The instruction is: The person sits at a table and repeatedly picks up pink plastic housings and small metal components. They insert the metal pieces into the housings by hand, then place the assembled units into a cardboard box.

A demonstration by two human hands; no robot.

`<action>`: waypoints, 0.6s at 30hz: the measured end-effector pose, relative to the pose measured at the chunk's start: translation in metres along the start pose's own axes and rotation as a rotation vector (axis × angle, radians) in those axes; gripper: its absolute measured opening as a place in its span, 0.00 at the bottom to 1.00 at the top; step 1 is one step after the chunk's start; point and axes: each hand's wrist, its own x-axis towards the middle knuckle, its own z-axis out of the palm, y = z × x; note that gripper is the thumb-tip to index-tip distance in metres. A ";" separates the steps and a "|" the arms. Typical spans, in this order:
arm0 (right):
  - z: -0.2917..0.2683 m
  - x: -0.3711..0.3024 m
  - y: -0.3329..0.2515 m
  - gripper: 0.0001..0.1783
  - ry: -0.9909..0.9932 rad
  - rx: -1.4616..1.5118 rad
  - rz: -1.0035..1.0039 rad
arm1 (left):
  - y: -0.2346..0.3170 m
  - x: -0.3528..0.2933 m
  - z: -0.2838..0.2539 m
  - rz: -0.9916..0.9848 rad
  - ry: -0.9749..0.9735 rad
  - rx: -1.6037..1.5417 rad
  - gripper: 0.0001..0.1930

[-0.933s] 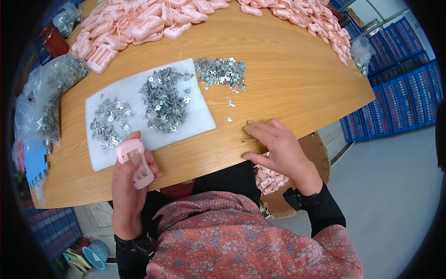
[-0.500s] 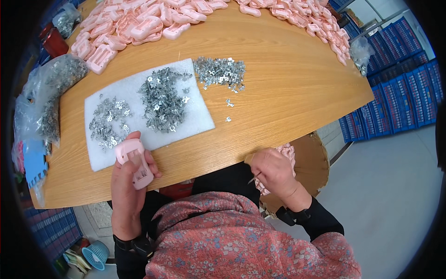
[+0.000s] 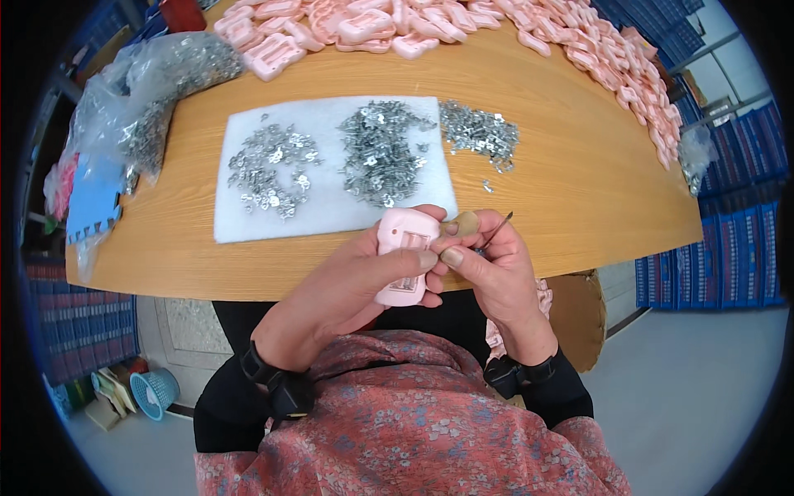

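Far left of the frame: flat blue foam piece (image 3: 93,198) with a notched edge, overhanging the bench (image 3: 579,165), a round-edged top of pale wood grain. Above it, crinkled clear plastic bags (image 3: 157,91) stuffed with small grey metal bits. Left of centre: white fibrous pad (image 3: 331,207), soft and rectangular, carrying two loose heaps of shiny metal clips (image 3: 372,153); a third heap (image 3: 480,132) lying on bare wood just beside the pad's right edge. Along the top edge and curving down the upper right: rows of glossy pink plastic shells (image 3: 612,70), rounded and moulded.

Lower centre, at the near edge of the bench: left hand (image 3: 347,285), fingers (image 3: 418,259) curled shut around a smooth pink plastic shell (image 3: 404,256) with rounded corners and a recessed middle. Touching it on the right: right hand (image 3: 496,264), fingers pinched closed on a thin dark metal pick (image 3: 495,230) with a tan rounded handle, tip slanting up and right. Black cuffs and a rose flowered garment below.
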 end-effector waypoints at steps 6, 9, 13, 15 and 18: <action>0.006 0.002 0.003 0.12 -0.016 -0.061 -0.003 | -0.001 -0.004 -0.011 0.036 -0.047 -0.054 0.29; 0.005 0.002 0.001 0.12 0.011 -0.226 -0.059 | 0.001 -0.004 -0.009 0.070 0.016 0.003 0.28; 0.013 0.002 -0.007 0.14 0.041 -0.249 0.012 | -0.003 -0.002 -0.013 0.160 0.063 0.162 0.27; 0.020 0.002 -0.012 0.14 0.038 -0.214 0.085 | -0.007 -0.001 -0.014 0.217 0.096 0.235 0.28; 0.018 0.006 -0.009 0.14 0.042 -0.198 0.101 | -0.007 -0.002 -0.015 0.238 0.098 0.277 0.26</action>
